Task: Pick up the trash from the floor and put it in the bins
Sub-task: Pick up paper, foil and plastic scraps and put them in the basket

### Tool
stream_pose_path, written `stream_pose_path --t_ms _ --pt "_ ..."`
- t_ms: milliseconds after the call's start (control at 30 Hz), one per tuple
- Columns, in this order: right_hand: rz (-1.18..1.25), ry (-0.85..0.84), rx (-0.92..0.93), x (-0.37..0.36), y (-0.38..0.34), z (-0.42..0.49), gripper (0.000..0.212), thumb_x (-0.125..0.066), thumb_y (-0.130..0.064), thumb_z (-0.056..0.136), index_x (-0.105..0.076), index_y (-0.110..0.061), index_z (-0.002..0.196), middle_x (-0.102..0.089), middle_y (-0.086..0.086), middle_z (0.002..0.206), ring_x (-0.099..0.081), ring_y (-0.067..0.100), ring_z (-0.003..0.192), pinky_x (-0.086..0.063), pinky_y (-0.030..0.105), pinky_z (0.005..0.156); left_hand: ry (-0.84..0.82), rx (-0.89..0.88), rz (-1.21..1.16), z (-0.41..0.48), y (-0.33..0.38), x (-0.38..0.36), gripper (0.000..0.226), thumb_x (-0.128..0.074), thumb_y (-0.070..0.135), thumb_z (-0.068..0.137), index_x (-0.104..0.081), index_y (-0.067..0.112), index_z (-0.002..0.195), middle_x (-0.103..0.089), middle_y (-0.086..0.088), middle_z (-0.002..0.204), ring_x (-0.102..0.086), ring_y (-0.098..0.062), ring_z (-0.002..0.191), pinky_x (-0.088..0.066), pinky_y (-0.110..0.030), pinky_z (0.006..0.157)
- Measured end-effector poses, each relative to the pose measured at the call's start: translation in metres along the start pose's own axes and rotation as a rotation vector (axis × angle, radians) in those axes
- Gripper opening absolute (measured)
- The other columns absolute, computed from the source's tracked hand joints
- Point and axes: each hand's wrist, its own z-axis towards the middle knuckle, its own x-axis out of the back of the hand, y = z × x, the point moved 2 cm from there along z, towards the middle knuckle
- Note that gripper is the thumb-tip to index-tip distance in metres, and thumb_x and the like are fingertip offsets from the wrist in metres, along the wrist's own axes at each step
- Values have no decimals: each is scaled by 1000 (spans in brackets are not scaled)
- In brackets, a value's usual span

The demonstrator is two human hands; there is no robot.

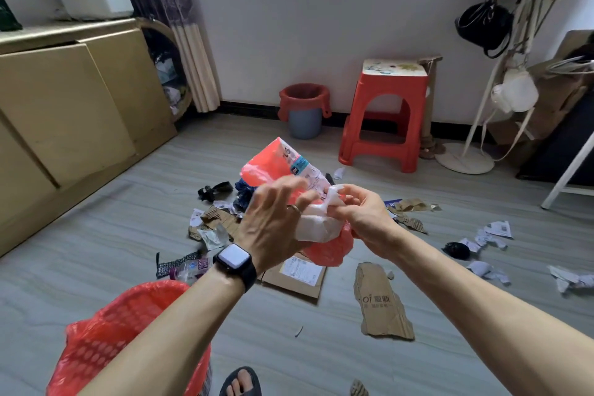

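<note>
grey plank floor [96, 251] lies strewn with torn brown cardboard [382, 302] and white paper scraps [498, 230]. above it, mid-frame, is a crumpled red-and-white plastic wrapper bundle [318, 225], long axis running 11 to 5 o'clock. right hand [363, 219] pinches its white knot; left hand [273, 225] cups it, fingers loosely curled. red-lined bin [128, 331] sits at 7 o'clock, blue-grey bin [304, 120] at 12.
</note>
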Motion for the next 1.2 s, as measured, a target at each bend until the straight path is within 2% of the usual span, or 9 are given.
stream_pose_path --t_ms 167,233,300,400,500,600,700,900,1200 --pt "-250 -114 8 1 3 -3 37 -63 13 75 -78 -16 93 -76 5 93 -70 15 76 -57 29 63 -323 236 111 0 -13 11 127 -38 101 46 -12 39 154 -7 -12 163 5 -38 149 7 -65 113" --pt "-331 -99 26 -1 2 -6 41 -57 14 73 -79 -17 90 -75 4 88 -67 13 69 -54 27 57 -471 323 123 -5 -19 9 118 -34 101 47 -15 45 149 -39 -6 150 -31 -34 140 -17 -61 114" --pt "-311 -24 89 -4 0 -7 45 -52 16 72 -79 -17 87 -75 2 90 -70 16 77 -59 30 60 -431 421 8 -8 -21 7 100 -48 89 61 -22 46 147 -62 -1 120 -60 -25 104 -49 -44 89" --pt "-179 131 164 -16 -2 -4 36 -61 10 74 -80 -18 85 -77 -1 89 -73 21 90 -62 43 79 -266 620 -227 -5 -14 11 78 -72 42 79 -33 47 145 -71 0 102 -64 -20 80 -52 -28 65" --pt "-108 302 168 -33 4 2 23 -71 -9 72 -79 -28 84 -77 -8 84 -74 17 86 -61 45 81 -154 903 -400 4 -1 15 78 -60 8 75 -42 44 142 -73 -2 106 -64 -20 83 -56 -26 74" --pt "33 451 111 -41 4 1 20 -70 -5 77 -79 -23 79 -76 -7 77 -71 16 76 -61 41 78 -186 976 -596 9 6 11 84 -57 9 72 -35 36 149 -72 -2 106 -66 -20 88 -57 -30 78" --pt "196 397 35 -41 -2 -2 31 -61 13 76 -79 -11 82 -71 6 69 -60 20 54 -53 29 48 -254 956 -976 5 3 9 107 -74 37 64 -19 28 155 -72 1 106 -68 -13 94 -55 -33 89" --pt "358 207 -67 -51 -8 -4 33 -60 20 74 -73 6 100 -65 15 66 -56 24 47 -47 27 44 -103 824 -590 0 -9 24 86 -75 70 66 -46 37 140 -71 11 99 -66 -6 89 -55 -25 80" --pt "216 -143 -168 -104 9 -1 35 -55 5 80 -77 -8 102 -75 11 92 -72 32 72 -60 35 65 -144 785 -160 -51 -77 52 57 -71 24 75 -60 48 125 -75 -1 90 -68 -25 84 -56 -32 72"
